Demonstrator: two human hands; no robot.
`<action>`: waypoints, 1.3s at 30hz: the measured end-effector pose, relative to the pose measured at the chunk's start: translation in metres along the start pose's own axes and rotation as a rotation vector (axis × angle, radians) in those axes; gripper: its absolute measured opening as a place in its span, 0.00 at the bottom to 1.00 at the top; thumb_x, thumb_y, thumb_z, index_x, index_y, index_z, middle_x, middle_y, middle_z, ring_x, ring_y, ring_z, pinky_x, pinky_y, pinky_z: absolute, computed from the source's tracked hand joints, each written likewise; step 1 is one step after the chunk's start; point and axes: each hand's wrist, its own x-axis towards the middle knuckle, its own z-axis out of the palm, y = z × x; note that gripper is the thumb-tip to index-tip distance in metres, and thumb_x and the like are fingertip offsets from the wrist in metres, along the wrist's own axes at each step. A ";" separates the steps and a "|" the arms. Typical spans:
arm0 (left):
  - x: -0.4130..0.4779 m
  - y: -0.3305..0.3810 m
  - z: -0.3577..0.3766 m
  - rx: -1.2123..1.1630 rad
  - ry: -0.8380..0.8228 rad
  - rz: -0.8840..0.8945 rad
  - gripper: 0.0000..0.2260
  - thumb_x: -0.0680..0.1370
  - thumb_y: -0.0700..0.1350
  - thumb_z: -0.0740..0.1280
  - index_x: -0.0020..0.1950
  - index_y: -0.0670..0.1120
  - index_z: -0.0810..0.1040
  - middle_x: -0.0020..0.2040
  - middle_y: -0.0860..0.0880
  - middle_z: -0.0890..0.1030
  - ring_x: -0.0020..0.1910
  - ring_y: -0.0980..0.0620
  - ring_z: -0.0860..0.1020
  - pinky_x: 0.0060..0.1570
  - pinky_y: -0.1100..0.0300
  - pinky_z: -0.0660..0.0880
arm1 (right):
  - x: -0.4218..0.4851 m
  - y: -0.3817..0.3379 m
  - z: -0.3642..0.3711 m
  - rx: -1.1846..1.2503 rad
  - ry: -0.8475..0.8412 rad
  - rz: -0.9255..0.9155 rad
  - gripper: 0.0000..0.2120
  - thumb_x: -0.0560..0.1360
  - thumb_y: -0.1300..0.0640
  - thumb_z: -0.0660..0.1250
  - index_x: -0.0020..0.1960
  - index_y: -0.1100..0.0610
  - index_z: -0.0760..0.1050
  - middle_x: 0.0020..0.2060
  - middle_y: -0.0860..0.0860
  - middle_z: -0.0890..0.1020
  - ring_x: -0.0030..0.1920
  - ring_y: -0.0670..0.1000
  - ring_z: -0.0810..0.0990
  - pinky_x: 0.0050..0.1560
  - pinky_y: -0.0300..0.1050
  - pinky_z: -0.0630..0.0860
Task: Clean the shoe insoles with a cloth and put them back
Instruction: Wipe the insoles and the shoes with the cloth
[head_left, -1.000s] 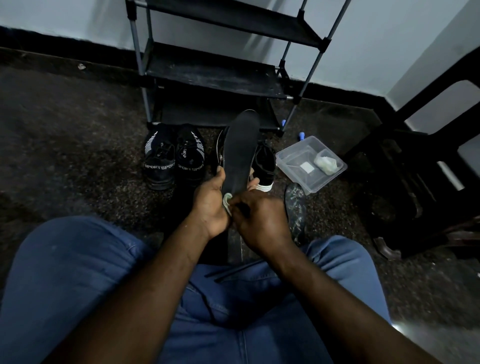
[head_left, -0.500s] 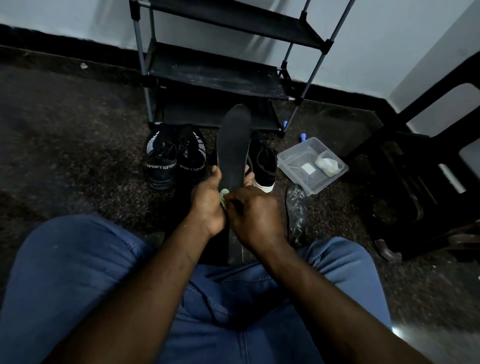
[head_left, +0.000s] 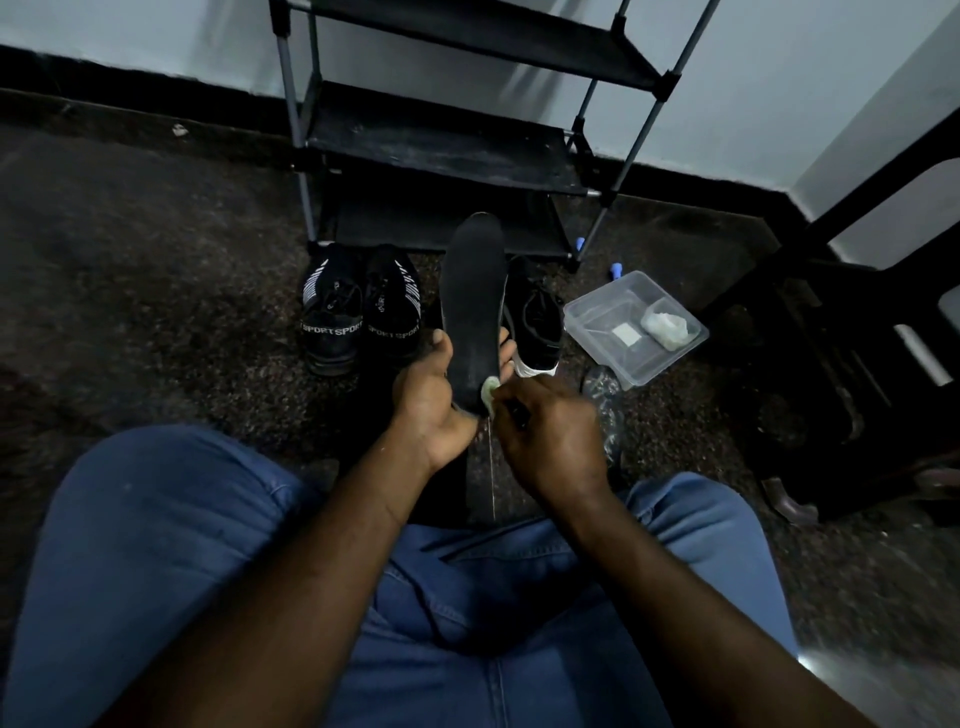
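My view: left hand (head_left: 434, 410) grips insole (head_left: 475, 301), right hand (head_left: 550, 441) pinches cloth (head_left: 489, 391) against its heel; insole half-hides shoe (head_left: 537, 322); sneakers (head_left: 358, 312) left, tub (head_left: 597, 317) right, rack (head_left: 441, 150) behind.

Most of the cloth (head_left: 489, 391) buried in right hand (head_left: 550, 441), insole (head_left: 475, 301) heel behind left hand (head_left: 431, 410), shoe rack (head_left: 441, 140) cut off by top edge

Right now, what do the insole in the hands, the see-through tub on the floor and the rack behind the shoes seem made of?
Insole: likely foam with a matte black fabric face; it shows no shine.
Tub: clear, slightly cloudy plastic; you can see through its walls.
Rack: grey metal-looking tubes and dull black shelves, perhaps fabric or board; too dark to tell.
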 end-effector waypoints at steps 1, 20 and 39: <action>0.001 0.001 0.000 -0.020 -0.009 -0.009 0.22 0.88 0.49 0.48 0.76 0.42 0.69 0.71 0.42 0.77 0.74 0.44 0.72 0.68 0.50 0.72 | 0.003 0.001 -0.001 -0.001 0.035 0.024 0.05 0.77 0.55 0.73 0.45 0.55 0.84 0.40 0.52 0.82 0.37 0.51 0.79 0.38 0.42 0.72; 0.006 -0.007 -0.005 0.104 0.089 0.049 0.20 0.83 0.54 0.61 0.62 0.39 0.81 0.61 0.41 0.83 0.58 0.44 0.81 0.60 0.51 0.79 | 0.019 0.012 -0.001 -0.085 0.025 -0.029 0.05 0.78 0.54 0.72 0.44 0.54 0.84 0.38 0.52 0.81 0.35 0.53 0.79 0.36 0.47 0.74; 0.008 -0.006 -0.003 0.055 0.109 0.039 0.22 0.86 0.54 0.57 0.70 0.39 0.75 0.61 0.37 0.81 0.55 0.43 0.83 0.49 0.53 0.84 | -0.016 -0.005 0.016 0.115 -0.079 -0.025 0.09 0.73 0.59 0.74 0.53 0.54 0.86 0.44 0.53 0.85 0.42 0.53 0.82 0.46 0.39 0.73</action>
